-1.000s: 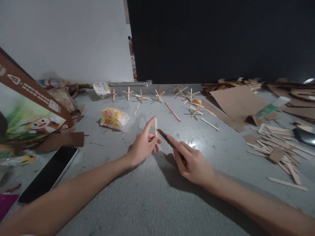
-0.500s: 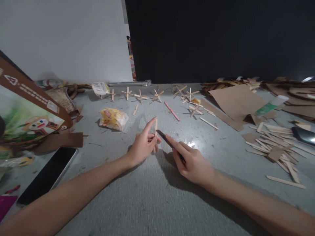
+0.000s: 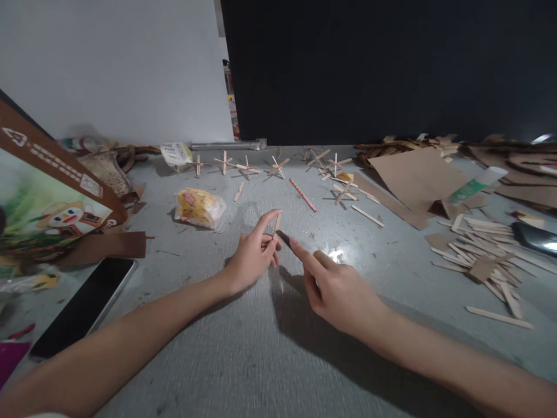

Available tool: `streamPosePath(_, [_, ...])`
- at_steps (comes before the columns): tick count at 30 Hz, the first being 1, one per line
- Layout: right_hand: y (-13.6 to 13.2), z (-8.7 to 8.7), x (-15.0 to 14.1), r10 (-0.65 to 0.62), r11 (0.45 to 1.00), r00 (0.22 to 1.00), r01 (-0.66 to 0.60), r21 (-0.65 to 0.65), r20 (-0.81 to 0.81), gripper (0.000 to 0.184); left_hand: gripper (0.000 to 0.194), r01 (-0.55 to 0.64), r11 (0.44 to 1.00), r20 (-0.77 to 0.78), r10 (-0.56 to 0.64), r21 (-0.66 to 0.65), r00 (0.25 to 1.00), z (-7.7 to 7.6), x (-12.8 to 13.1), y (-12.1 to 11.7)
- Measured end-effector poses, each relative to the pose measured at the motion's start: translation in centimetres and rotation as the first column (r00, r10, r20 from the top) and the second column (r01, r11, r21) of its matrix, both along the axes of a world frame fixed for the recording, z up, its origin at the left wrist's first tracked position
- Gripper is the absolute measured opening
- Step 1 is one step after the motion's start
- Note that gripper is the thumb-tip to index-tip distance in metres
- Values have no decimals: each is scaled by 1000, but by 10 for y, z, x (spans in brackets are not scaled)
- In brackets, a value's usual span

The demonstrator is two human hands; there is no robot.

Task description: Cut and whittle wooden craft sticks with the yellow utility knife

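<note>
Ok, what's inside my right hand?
Your right hand grips a dark, narrow tool; only its front end shows, by the wooden stick in your left hand. Your hand covers the rest.

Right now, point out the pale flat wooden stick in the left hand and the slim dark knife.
Pale flat wooden stick point(image 3: 278, 222): head view, on its exposed upper part.
Slim dark knife point(image 3: 284, 238): head view, middle of its visible length.

"What's the small stick point(image 3: 277, 223) made of?"

"Wood, matt, like the heaped sticks point(image 3: 511, 300)."

"And the bench point(image 3: 209, 366)?"

"Finely textured, with a dull sheen."

"Anything shinier?"

"The phone screen point(image 3: 82, 307), smooth and glossy. The cardboard point(image 3: 404, 177) looks matt, the packet point(image 3: 200, 208) like crinkled, semi-clear plastic."
</note>
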State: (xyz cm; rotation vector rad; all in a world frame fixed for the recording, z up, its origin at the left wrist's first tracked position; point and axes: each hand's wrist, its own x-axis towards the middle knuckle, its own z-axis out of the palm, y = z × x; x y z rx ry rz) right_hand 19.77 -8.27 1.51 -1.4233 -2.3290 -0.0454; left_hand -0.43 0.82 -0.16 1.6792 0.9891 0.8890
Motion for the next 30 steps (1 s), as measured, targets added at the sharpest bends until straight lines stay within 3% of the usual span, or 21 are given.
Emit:
streamPosePath(3, [0, 2, 0, -5, 999, 998, 2, -50, -56, 61, 59, -1, 1000, 21, 2, -11, 1000, 0, 0, 0])
streamPosePath(7, [3, 4, -2, 6, 989, 955, -50, -139, -296, 56, 61, -5, 1000, 49, 6, -23, 999, 0, 0, 1])
streamPosePath(11, [3, 2, -9, -23, 970, 835, -114, -214, -550, 47, 68, -3, 999, 111, 8, -46, 994, -2, 0, 2])
streamPosePath(15, [-2, -4, -13, -145, 910, 662, -201, -361, -735, 48, 78, 16, 995, 224, 7, -100, 974, -1, 0, 4])
streamPosePath(18, [-2, -8, -11, -152, 916, 584, -219, -335, -797, 50, 87, 24, 989, 283, 19, -147, 959, 2, 0, 6])
streamPosePath(22, [6, -11, -4, -43, 983, 714, -96, -158, -699, 46, 92, 64, 984, 331, -7, -164, 944, 5, -2, 7])
streamPosePath(25, [13, -13, 0, 20, 997, 807, -58, -45, -590, 47, 96, 90, 981, 357, -23, -174, 934, 6, -2, 6])
streamPosePath(30, [17, -16, 2, 31, 997, 846, -61, -39, -533, 49, 99, 93, 978, 371, -16, -189, 928, 7, -2, 4])
